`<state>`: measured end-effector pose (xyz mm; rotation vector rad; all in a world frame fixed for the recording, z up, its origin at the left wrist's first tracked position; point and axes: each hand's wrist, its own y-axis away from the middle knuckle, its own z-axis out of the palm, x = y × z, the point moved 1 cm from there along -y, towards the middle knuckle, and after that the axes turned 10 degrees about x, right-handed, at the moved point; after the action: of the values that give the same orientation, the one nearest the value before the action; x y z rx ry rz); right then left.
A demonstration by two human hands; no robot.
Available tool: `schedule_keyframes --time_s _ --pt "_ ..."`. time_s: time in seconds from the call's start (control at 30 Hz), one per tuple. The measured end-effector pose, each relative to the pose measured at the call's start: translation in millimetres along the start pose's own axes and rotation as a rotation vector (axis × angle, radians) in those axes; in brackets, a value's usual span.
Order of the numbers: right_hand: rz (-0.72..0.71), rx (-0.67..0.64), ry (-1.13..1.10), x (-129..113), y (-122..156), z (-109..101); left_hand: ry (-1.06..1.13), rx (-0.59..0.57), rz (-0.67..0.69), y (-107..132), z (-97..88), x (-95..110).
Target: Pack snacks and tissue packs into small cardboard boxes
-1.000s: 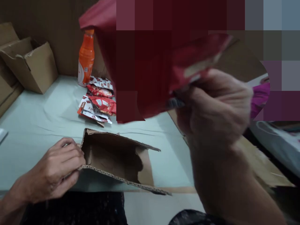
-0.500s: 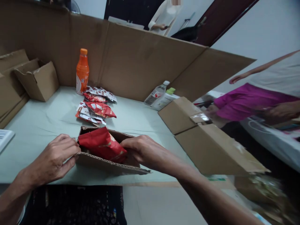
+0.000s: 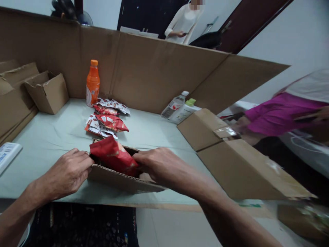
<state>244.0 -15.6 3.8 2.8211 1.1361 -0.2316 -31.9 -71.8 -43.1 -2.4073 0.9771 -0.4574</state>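
Brown cardboard screen along the far side of the bench, green-covered. Open box at the near edge. Red bag partly inside it, slanting, left end above the rim. Left hand: fingers closed on the box's left end. Right hand: at the bag's right end, fingertips hidden; I can't tell how far open or whether it grips. Orange bottle beyond, just behind piled packets.
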Motion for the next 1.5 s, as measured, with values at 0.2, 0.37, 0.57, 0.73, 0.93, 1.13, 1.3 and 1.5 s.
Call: schedule_keyframes --time_s 0.2,0.37,0.57,0.73,0.93,1.13,1.3,1.5 --pt "-0.022 0.08 0.054 7.8 14.9 -31.3 -0.025 -0.042 -0.028 -1.1 2.1 2.3" --pt "-0.104 -0.145 0.148 -6.5 -15.0 -13.3 0.003 -0.034 -0.04 -1.7 -0.5 3.0" --pt "-0.139 -0.222 -0.018 -9.9 -38.8 17.3 0.145 -0.07 -0.052 -7.0 -4.2 4.7" --pt "-0.212 -0.233 -0.17 -6.0 -22.9 17.1 0.265 -0.203 -0.024 -23.3 -0.8 0.6" --pt "-0.133 0.429 -0.422 42.4 -30.3 -21.5 0.366 -0.289 -0.005 -30.0 2.0 -7.4" --pt "0.12 0.274 -0.08 101.9 -158.0 45.9 0.427 -0.275 -0.063 -24.5 5.2 -6.2" --pt "0.177 0.307 -0.089 119.8 -187.9 90.4 0.41 -0.23 -0.088 -17.8 6.6 -4.6" --pt "0.25 0.444 -0.212 137.7 -149.6 54.9 0.467 -0.256 -0.08 -14.9 12.8 -10.0"
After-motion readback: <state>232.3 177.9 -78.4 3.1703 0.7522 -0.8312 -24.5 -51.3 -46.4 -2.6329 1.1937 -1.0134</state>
